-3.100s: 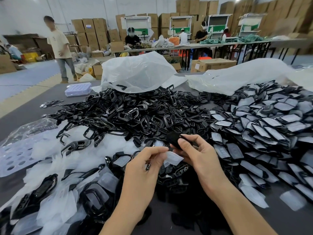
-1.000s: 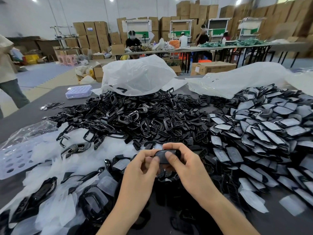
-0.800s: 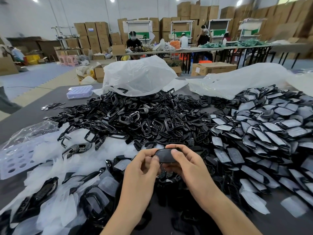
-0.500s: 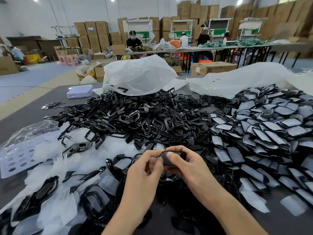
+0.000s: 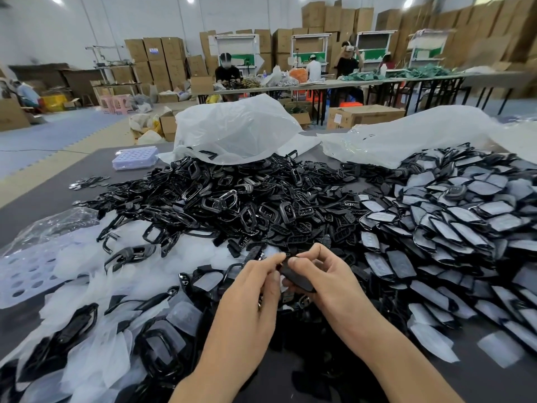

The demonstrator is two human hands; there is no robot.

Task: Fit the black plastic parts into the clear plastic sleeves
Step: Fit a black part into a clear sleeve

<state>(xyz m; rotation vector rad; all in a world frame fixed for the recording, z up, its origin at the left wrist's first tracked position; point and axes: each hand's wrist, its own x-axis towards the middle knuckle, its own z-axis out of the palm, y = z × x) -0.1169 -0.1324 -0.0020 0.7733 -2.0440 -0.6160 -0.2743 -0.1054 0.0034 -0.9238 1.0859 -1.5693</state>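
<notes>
— While other workers sit at long tables before stacked cardboard boxes (image 5: 157,62), what fills the foreground?

— One dark table (image 5: 43,196), almost buried. Its widest load is a heap of loose black plastic parts (image 5: 232,205) across the middle, frames and button pads tangled together. To the right lies a pile of sleeved parts (image 5: 465,228), overlapping like scales and reaching the near edge.

— And the white shapes behind?

— A crumpled plastic bag (image 5: 235,132) slumps on the far side of the loose heap, and a second bag (image 5: 406,135) lies behind the sleeved pile. On the left, clear plastic sleeves (image 5: 87,257) are scattered with more black frames among them, beside a perforated tray (image 5: 20,274). A smaller tray (image 5: 135,157) sits alone near the far left edge.

— Where is the person?

— Only bare forearms and hands show, meeting at the centre above the near fringe of the heap. The right hand (image 5: 328,274) curls around one flat black part (image 5: 297,277), thumb pressed on it, fingers behind. The left hand (image 5: 252,286) pinches that part's upper end with its fingertips.

— Is the piece in a sleeve?

— That cannot be told; the hands cover most of it.
</notes>
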